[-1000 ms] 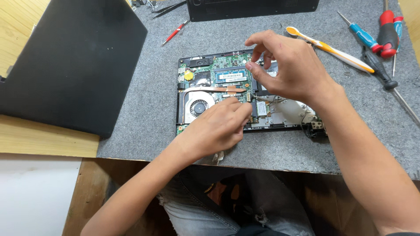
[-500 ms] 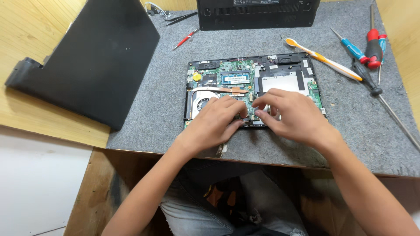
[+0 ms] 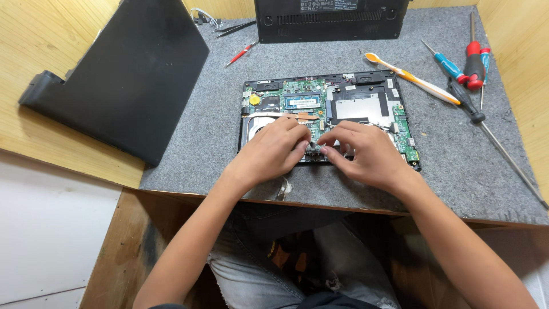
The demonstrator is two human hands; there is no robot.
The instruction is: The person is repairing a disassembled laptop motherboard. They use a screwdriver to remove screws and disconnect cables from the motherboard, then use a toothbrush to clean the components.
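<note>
Working at the near edge of the opened laptop base (image 3: 329,114), the left hand (image 3: 271,154) and the right hand (image 3: 366,154) meet fingertip to fingertip over a small part on the green circuit board (image 3: 303,103) — what that part is, the fingers hide. The left grip is pinched together, thumb against forefinger, on something tiny at that spot; the right grip is likewise closed down, its forefinger and thumb pressing at the same point. Whether either truly clamps a piece or merely presses on it, I cannot tell.

The laptop base lies on the grey felt mat (image 3: 200,160) near the middle of the tabletop, its near edge close to the tabletop's front edge. A round yellow cell (image 3: 254,99) sits at the board's far left corner, and a fan (image 3: 257,123) lies just left of the left hand.

To do this well, I judge that both hands should keep their heels resting on the mat or chassis for steadiness, and force should stay gentle and straight — small connectors and clips on such a board bend easily. Fingers should keep clear of the loose thin wires (image 3: 372,123) beside the right hand.

Toward the far right corner lie 1 orange-handled brush (image 3: 412,77) and screwdrivers (image 3: 469,63). A black cover panel (image 3: 131,74) rests at the left edge, and another black casing (image 3: 331,20) along the far edge.
</note>
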